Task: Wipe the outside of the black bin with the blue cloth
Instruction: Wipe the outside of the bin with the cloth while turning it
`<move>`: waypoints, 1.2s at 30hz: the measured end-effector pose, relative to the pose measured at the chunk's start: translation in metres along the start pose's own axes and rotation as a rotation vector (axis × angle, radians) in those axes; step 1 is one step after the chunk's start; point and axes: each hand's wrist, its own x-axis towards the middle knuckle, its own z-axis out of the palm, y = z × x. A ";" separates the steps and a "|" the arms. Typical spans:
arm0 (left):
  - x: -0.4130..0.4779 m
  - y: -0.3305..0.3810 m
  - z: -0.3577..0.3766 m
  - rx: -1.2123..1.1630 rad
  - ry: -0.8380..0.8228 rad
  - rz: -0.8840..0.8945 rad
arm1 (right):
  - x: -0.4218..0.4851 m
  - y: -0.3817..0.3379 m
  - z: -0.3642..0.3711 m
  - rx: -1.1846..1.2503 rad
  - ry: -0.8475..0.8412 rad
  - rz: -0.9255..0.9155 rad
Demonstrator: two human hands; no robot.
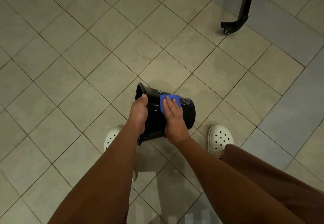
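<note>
The black bin (188,113) lies tipped on its side low in front of me, between my two feet, its open mouth turned to my left and its base to my right; whether it rests on the floor (87,57) or hangs just above it I cannot tell. From this angle only the edge of the rim shows, so I cannot see what, if anything, is inside. Pale smears mark the glossy wall near the base. The blue cloth (163,101) lies flat on the upper side of the bin, about midway along it. My right hand (172,114) lies on top of the cloth, palm down, its fingers (169,101) straight and close together, pressing the cloth against the wall without curling round it. My left hand (138,111) grips the bin at the rim, the thumb laid over the outside edge and the rest of the fingers wrapped out of sight. Both forearms reach down and forward, bare, the left one crossing the mouth end of the bin. A white clog (111,137) shows beside my left arm and another white clog (220,137) to the right of the bin, both on the beige tiles. A brown ribbed garment (263,171) covers my right leg. Far off at the upper right stands a black metal leg (242,8) ending in a foot with a small caster.
</note>
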 end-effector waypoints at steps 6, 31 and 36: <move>0.003 0.007 -0.002 -0.011 0.036 -0.117 | -0.024 0.003 0.013 -0.113 -0.004 -0.066; 0.002 0.011 0.001 -0.038 0.042 -0.115 | 0.004 -0.022 0.000 -0.124 -0.093 -0.135; 0.001 0.010 0.002 -0.039 0.040 -0.110 | 0.008 -0.024 -0.006 -0.004 -0.031 0.079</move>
